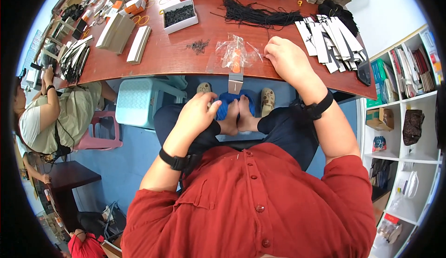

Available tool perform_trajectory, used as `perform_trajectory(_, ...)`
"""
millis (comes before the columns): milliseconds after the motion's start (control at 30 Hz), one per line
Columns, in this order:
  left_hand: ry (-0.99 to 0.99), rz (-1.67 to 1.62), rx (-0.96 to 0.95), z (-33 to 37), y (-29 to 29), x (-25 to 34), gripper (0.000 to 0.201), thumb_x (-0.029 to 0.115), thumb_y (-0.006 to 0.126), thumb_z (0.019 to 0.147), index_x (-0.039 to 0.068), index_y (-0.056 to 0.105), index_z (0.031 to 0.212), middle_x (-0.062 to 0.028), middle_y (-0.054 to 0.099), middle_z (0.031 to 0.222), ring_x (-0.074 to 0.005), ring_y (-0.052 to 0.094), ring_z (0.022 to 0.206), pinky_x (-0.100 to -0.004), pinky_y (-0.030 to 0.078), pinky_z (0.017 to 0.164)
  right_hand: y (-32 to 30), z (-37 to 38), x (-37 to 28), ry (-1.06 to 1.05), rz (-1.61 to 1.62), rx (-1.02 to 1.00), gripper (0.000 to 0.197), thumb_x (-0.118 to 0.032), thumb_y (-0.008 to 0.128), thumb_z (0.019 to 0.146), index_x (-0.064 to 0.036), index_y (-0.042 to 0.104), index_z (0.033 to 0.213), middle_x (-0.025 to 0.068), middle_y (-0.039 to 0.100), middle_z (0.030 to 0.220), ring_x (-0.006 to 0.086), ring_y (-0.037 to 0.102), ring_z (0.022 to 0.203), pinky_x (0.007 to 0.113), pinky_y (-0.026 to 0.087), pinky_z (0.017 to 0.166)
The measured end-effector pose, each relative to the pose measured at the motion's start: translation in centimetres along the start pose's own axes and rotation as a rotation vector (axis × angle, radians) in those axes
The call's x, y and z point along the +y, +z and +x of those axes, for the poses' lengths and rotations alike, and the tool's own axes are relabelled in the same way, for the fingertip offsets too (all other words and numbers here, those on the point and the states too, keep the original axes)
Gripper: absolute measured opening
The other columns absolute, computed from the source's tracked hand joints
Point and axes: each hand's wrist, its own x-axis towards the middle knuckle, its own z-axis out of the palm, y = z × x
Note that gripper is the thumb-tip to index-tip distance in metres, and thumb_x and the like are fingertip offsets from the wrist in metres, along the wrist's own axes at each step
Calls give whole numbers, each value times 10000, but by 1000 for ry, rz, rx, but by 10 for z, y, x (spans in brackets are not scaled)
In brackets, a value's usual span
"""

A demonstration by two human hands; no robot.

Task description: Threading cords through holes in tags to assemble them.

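Note:
My left hand (197,112) hovers over my lap, below the table edge. Its fingers are curled together, with perhaps something small at the fingertips that I cannot make out. Over the table's front edge, my right hand (289,59) is closed in a pinch; whatever sits between the fingertips is too small to name. Beside it lies crumpled clear plastic film (224,52) with an orange strip (237,62) amid it. A small grey block-like stack (235,85) juts out past the table edge between my hands. Left of the film is a little heap of small black pieces (199,47).
On the red-brown table (167,65) are a white box (182,25) of black pieces, black cords (260,15), white-and-black strips (332,44), a phone (364,73) and card stacks (115,32). A light-blue stool (134,102) and another person (44,114) are at left, shelves (404,114) at right.

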Motion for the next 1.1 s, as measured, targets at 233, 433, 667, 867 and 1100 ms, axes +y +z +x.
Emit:
perform_trajectory(233,-97,-845,-529,-5,-8,38,256,200,469,931,18,577,1075,-26,580,819,-84,537,705,-222,450,644,1,0,8,-95,248,158,85,-34,534,751,-3,513,827,136,542,791,288,546,738,358,468,661)
perform_trajectory(433,-217,-1596,-618,35,32,83,352,312,362,969,30,551,1061,30,486,678,-56,393,523,-196,332,480,-24,-55,-42,302,1239,93,24,-30,460,872,-36,463,850,15,512,797,66,477,710,204,414,618)
perform_trajectory(667,-176,-1725,-347,73,23,110,192,214,499,917,47,546,999,45,406,645,-48,341,504,-187,289,449,-27,-103,-35,462,1653,-25,36,-74,473,892,-67,458,860,10,505,748,48,424,552,178,354,495)
perform_trajectory(867,-91,-1653,81,44,-38,64,190,231,490,921,73,563,996,43,452,708,-40,351,534,-186,306,491,-21,-142,8,533,1909,-64,104,-143,540,884,-60,479,873,28,494,687,51,391,475,168,300,412)
perform_trajectory(1100,-156,-1339,257,8,-50,12,183,185,542,900,25,597,970,-1,539,833,-68,425,596,-200,350,531,-9,-144,8,609,1911,-91,130,-159,566,875,-55,490,860,18,507,694,43,397,483,163,302,415)
